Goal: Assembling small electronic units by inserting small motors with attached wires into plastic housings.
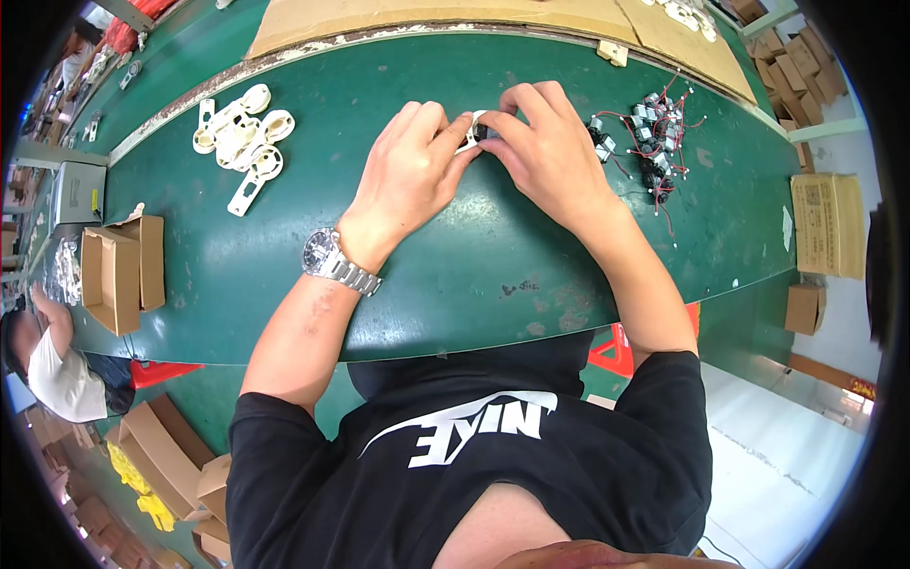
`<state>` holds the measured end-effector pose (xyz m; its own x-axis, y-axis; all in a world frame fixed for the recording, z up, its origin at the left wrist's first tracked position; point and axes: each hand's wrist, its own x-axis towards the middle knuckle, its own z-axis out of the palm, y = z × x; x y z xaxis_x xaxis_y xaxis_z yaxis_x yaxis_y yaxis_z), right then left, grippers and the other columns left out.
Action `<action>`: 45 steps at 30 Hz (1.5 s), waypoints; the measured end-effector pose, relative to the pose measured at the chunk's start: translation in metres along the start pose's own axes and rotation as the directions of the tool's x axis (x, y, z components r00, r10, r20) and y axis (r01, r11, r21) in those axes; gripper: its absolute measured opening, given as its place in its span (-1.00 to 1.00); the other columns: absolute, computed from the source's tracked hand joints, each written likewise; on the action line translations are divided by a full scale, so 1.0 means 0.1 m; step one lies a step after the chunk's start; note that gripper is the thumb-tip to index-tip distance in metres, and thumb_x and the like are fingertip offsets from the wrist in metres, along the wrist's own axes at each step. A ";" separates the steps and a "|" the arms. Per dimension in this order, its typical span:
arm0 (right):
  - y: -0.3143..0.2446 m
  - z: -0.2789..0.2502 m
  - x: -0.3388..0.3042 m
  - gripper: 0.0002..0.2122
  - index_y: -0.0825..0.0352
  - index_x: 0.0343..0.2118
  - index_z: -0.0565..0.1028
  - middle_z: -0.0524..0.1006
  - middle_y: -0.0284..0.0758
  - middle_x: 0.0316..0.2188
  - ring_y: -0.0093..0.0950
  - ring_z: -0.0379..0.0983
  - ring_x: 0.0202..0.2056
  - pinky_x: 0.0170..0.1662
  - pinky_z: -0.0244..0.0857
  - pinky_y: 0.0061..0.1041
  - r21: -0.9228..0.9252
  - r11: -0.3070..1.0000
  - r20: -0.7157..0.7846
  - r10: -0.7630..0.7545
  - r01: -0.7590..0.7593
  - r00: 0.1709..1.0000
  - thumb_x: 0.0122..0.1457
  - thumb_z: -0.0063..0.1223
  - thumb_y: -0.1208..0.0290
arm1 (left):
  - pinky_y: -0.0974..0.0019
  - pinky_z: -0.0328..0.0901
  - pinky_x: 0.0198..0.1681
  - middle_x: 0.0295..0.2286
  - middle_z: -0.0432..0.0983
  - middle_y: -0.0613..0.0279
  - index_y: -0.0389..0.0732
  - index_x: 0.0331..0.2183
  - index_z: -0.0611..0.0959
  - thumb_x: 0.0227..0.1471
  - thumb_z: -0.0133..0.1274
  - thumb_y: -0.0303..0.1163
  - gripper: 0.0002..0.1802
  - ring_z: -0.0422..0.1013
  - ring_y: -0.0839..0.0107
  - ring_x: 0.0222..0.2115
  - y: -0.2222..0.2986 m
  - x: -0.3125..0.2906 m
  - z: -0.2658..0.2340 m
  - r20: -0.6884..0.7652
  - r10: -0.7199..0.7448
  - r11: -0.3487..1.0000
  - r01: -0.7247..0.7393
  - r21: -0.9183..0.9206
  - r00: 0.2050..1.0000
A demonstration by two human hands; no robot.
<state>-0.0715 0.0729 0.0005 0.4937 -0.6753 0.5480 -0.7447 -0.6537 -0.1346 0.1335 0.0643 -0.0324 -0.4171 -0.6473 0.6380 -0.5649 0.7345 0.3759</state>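
Over the far middle of the green table (455, 275), my two hands meet. My left hand (408, 171) pinches a white plastic housing (468, 140), mostly covered by the fingers. At its right side, my right hand (550, 152) is closed on a small black part (482, 131) that touches the housing; its kind is hard to make out. A pile of similar white plastic housings (242, 140) lies to the left. On the right lies a heap of small grey and black motors (654, 142) with red wires, and a few more sit close beside my right hand.
Open cardboard boxes (112, 275) stand at the table's left edge, near a seated person (62, 370). A cardboard sheet (427, 17) lies along the far side, with a small pale block (612, 53) at its edge. A carton (827, 226) stands beyond the right edge.
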 end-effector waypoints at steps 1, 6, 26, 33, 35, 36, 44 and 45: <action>0.00 -0.02 0.00 -0.76 0.30 -0.21 0.60 0.49 -0.37 -0.23 -0.31 0.42 -0.15 -0.10 0.38 -0.34 -0.001 1.000 0.047 0.011 -0.011 0.999 0.01 0.32 0.52 | 0.22 0.35 -0.35 -0.45 0.38 0.20 -0.28 -0.12 0.73 -0.10 0.41 -0.47 -0.57 0.37 0.25 -0.42 -0.01 0.00 0.00 0.010 0.019 1.000 -0.019 0.008 1.000; 0.06 -0.04 -0.01 -0.76 0.33 -0.20 0.58 0.51 -0.32 -0.29 -0.28 0.42 -0.19 -0.11 0.37 -0.31 0.081 0.997 0.071 -0.022 0.016 0.997 0.03 0.29 0.55 | 0.22 0.35 -0.36 -0.45 0.39 0.20 -0.29 -0.11 0.73 -0.10 0.41 -0.47 -0.57 0.37 0.26 -0.42 0.00 0.00 0.00 0.011 0.016 1.000 -0.016 -0.011 1.000; 0.17 0.10 -0.08 -0.60 0.22 0.03 0.57 0.52 -0.29 -0.26 -0.34 0.49 -0.24 -0.22 0.44 -0.36 0.227 0.974 -0.077 0.048 -0.030 0.996 0.08 0.35 0.54 | 0.20 0.34 -0.34 -0.43 0.41 0.16 -0.31 -0.12 0.72 -0.05 0.38 -0.47 -0.62 0.37 0.21 -0.41 -0.02 0.00 -0.01 -0.067 -0.005 0.998 0.000 -0.062 0.998; 0.19 0.04 -0.06 -0.63 0.32 0.13 0.50 0.64 -0.27 -0.28 -0.57 0.56 -0.31 -0.30 0.47 -0.54 0.749 0.207 0.569 0.285 -0.629 0.771 0.36 0.17 0.25 | 0.29 0.37 -0.26 -0.38 0.48 0.20 -0.28 -0.09 0.71 0.00 0.36 -0.47 -0.62 0.44 0.31 -0.33 -0.03 -0.03 -0.04 -0.056 -0.090 0.958 0.071 -0.277 0.994; 0.20 0.02 -0.05 -0.64 0.32 0.13 0.50 0.64 -0.25 -0.28 -0.54 0.58 -0.29 -0.29 0.48 -0.53 0.751 0.116 0.599 0.296 -0.650 0.744 0.36 0.18 0.26 | 0.35 0.39 -0.17 -0.31 0.52 0.22 -0.27 0.01 0.64 0.20 0.22 -0.33 -0.62 0.48 0.37 -0.28 -0.06 0.00 -0.04 -0.042 -0.232 0.859 0.184 -0.478 0.972; 0.21 0.01 -0.06 -0.64 0.32 0.12 0.50 0.65 -0.23 -0.27 -0.51 0.60 -0.27 -0.29 0.49 -0.52 0.747 0.025 0.628 0.302 -0.665 0.717 0.35 0.18 0.27 | 0.37 0.39 -0.12 -0.27 0.54 0.23 -0.26 0.07 0.60 0.32 0.12 -0.23 -0.60 0.49 0.40 -0.25 -0.06 0.02 -0.03 -0.025 -0.346 0.764 0.265 -0.589 0.938; 0.21 -0.02 -0.05 -0.68 0.33 0.08 0.52 0.66 -0.17 -0.27 -0.45 0.64 -0.31 -0.30 0.50 -0.52 0.767 -0.184 0.641 0.256 -0.615 0.723 0.34 0.19 0.33 | 0.28 0.49 -0.06 -0.10 0.60 0.10 -0.33 0.03 0.62 0.39 -0.02 -0.07 -0.50 0.55 0.40 -0.15 -0.21 0.02 -0.16 0.526 -0.397 -0.142 0.516 -0.845 0.752; 0.21 -0.02 -0.06 -0.69 0.34 0.08 0.53 0.66 -0.17 -0.27 -0.46 0.64 -0.32 -0.32 0.49 -0.54 0.772 -0.179 0.635 0.253 -0.610 0.730 0.34 0.19 0.35 | 0.28 0.49 -0.06 -0.10 0.60 0.10 -0.33 0.03 0.62 0.39 -0.02 -0.07 -0.50 0.55 0.40 -0.15 -0.22 0.02 -0.16 0.527 -0.396 -0.141 0.518 -0.844 0.751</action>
<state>-0.0908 0.0640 -0.0042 0.4568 -0.8754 -0.1582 0.1791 0.2647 -0.9475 0.1567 0.0501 -0.0292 -0.4649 -0.8850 -0.0240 0.4647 -0.2670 0.8443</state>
